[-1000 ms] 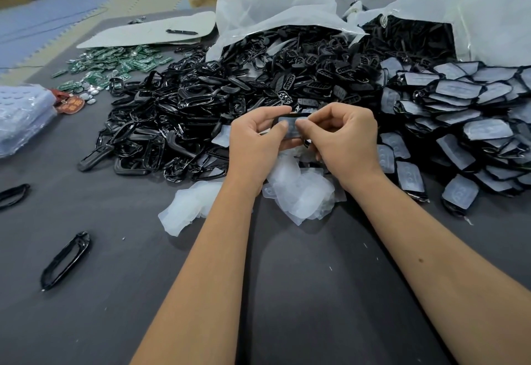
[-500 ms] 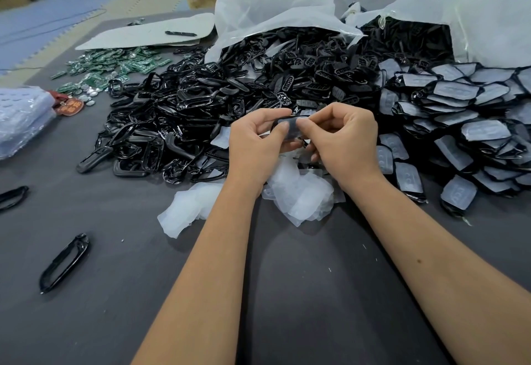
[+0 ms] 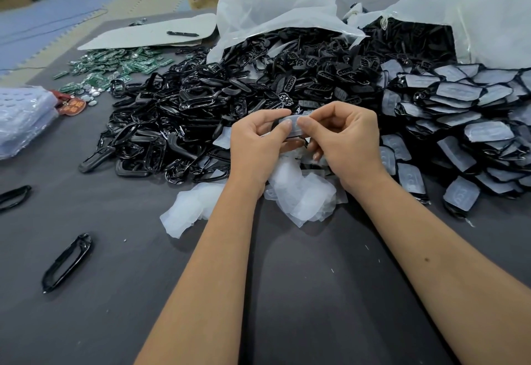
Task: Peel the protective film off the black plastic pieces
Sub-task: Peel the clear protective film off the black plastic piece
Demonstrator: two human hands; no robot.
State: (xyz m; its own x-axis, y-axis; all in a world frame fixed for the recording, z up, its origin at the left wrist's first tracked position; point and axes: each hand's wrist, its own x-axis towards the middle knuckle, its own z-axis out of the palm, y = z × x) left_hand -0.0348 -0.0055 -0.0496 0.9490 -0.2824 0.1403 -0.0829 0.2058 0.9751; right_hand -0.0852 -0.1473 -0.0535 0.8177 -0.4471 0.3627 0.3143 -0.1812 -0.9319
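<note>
Holding one black plastic piece (image 3: pixel 290 130) up above the worktop (image 3: pixel 287 292), I have my left hand (image 3: pixel 255 146) curled round its left end and my right hand (image 3: pixel 349 141) pinching at the pale protective film (image 3: pixel 293 123) on its top face, thumbs nearly meeting. The piece seems light and rigid, a thin glossy shell, so it should take a firm grip by the rim without bending. The film looks soft, thin and clingy; I judge it tears or slips if I grab it mid-face, so a nail under an edge or corner is the place to start. Smooth plastic may twist in my fingers, so I brace it from both ends. Peeled films (image 3: pixel 301 195) lie crumpled just below my hands; film-covered pieces (image 3: pixel 459 111) are heaped to the right, bare black parts (image 3: pixel 201 111) to the left.
</note>
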